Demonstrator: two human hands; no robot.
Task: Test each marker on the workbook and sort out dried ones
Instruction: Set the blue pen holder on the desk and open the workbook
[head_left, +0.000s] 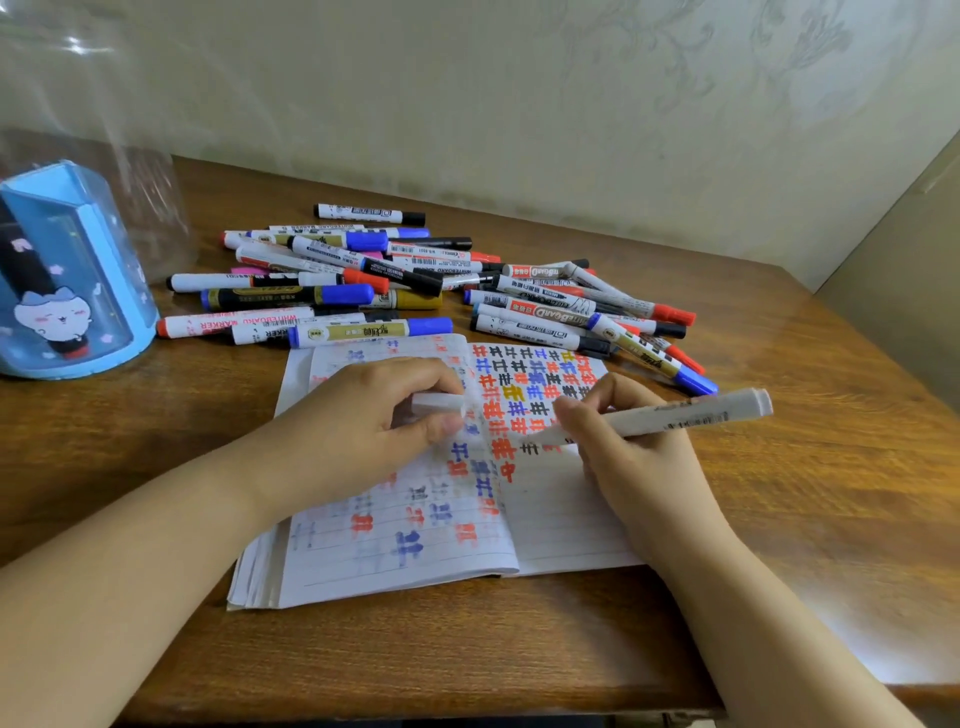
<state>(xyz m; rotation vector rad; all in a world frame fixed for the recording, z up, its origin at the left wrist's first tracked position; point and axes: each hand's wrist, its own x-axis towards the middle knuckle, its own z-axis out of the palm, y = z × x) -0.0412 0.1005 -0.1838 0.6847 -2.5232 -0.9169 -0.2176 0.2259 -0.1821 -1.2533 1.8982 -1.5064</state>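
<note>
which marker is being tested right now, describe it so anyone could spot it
Find the open workbook at the front of the wooden table. The right hand grips a marker with its tip on the right page. Unlike the capped red, blue and black ones piled behind, it is all white and uncapped.

My wooden table (779, 467) carries the open workbook (561, 519) near, scattered markers (415, 280) far, blue holder (72, 291) far left.

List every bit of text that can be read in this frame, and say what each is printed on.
"WHITEBOARD MARKER", upside down: red-capped marker beside the blue pen holder.
"WHITEBOARD", partly covered: red-banded marker in the right-hand pile.
"MARKER", upside down: marker above the workbook.
Other barrels' labels and barcodes: too small or blurred.
Print on the marker in the right hand: blurred.
</note>
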